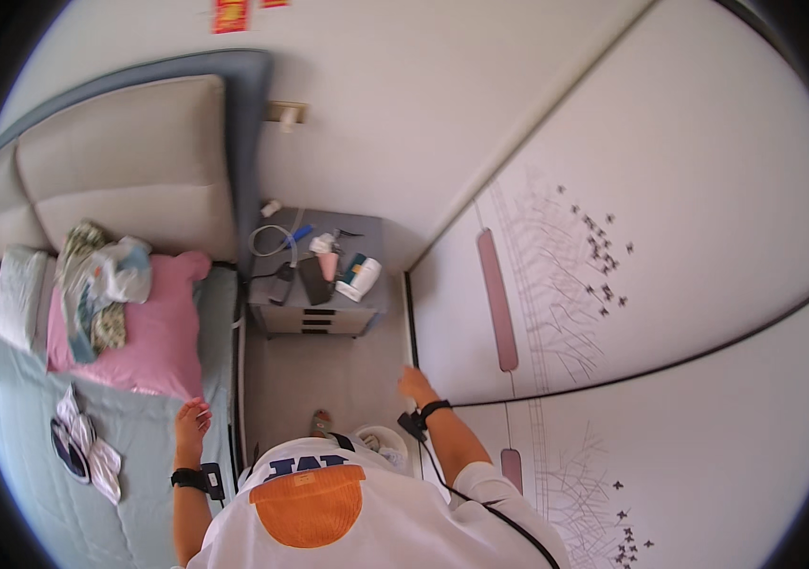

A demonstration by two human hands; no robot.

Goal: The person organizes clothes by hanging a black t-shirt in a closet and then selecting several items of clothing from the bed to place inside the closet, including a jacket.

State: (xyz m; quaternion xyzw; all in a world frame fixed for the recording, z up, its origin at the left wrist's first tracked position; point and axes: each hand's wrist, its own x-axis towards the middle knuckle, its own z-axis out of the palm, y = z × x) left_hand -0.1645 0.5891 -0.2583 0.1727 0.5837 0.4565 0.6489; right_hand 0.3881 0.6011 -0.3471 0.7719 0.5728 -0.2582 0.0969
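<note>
My left hand (192,424) is over the bed's right side, at the lower right corner of a pink pillow (163,332). Its fingers are loosely curled with gaps between them, and no object shows in them. Whether the fingertips touch the pillow, I cannot tell. A crumpled patterned cloth (91,294) and a pale plastic bag (126,270) lie on the pillow. My right hand (415,384) is raised beside the white wardrobe door (461,313), fingers bent in, with nothing visible in them. Both wrists wear black straps with small devices.
A grey nightstand (367,232) holds a dark wallet-like item (315,280), a white bottle or pack (359,280) and cables. A white bin (386,441) stands by my feet. Dark and white garments (87,444) lie on the bed. A padded headboard (129,133) rises behind the pillows.
</note>
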